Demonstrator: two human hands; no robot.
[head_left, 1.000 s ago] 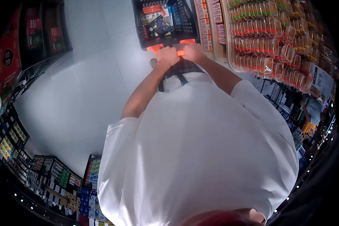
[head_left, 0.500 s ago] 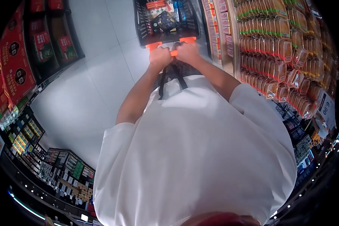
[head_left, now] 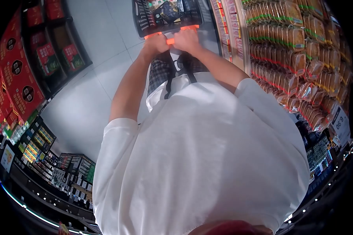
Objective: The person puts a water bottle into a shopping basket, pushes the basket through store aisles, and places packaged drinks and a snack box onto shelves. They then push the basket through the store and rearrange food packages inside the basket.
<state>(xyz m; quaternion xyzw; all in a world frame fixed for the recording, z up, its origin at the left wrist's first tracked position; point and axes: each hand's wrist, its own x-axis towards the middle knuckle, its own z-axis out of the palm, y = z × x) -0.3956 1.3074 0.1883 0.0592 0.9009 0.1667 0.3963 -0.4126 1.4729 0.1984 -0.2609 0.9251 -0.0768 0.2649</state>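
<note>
Both hands are wrapped round the orange handle (head_left: 170, 41) of a dark grey perforated shopping basket (head_left: 145, 24), which stands ahead of me at the top of the view. My left hand (head_left: 156, 44) is closed on the handle's left part. Just beside it, my right hand (head_left: 186, 40) grips the right part. Inside the basket lies a dark glossy package (head_left: 170, 12), with a light-coloured printed pack behind it, partly cut off by the frame edge.
On the right, a shelf holds rows of packaged bread (head_left: 274, 35), with a price sign (head_left: 340, 122) at its edge. Pink boxes (head_left: 234, 19) line a lower ledge nearer the basket. Red display cartons (head_left: 17, 66) stand left, beyond pale floor tiles (head_left: 90, 90).
The basket and both hands have shifted up and slightly left in view, with the basket's far part now cut off. More of my checked shorts shows. Both hands keep their grip.
</note>
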